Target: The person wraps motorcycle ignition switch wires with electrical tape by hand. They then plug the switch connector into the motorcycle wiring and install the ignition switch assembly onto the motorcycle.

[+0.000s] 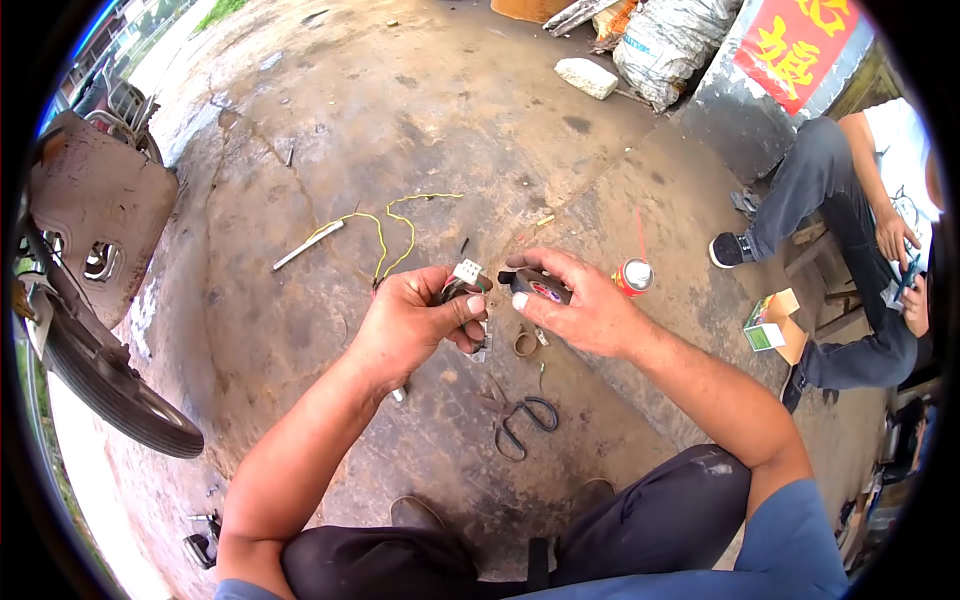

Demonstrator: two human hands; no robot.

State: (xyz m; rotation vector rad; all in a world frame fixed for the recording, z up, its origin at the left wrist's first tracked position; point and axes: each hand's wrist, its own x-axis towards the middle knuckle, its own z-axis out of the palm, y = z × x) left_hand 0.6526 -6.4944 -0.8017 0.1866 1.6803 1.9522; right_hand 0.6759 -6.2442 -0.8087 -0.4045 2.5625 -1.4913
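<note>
My left hand [405, 320] is closed, pinching a white plug connector [467, 271] with dark wiring below it. The fingers hide part of that wiring. Opposite it, my right hand [600, 312] grips a roll of black electrical tape [545, 289] between thumb and fingers. A small gap separates the roll from the connector. A yellow wire [411, 232] runs from near my left hand across the ground. Below both hands lie scissors [520, 418] with black handles and a small brown ring [525, 345].
A red can [634, 277] with a thin straw stands right of my hands, near an open small box [770, 325]. A seated person [830, 190] holds a phone at the right. A vehicle's wheel [115, 385] is at the left. A white rod [308, 246] lies on the concrete.
</note>
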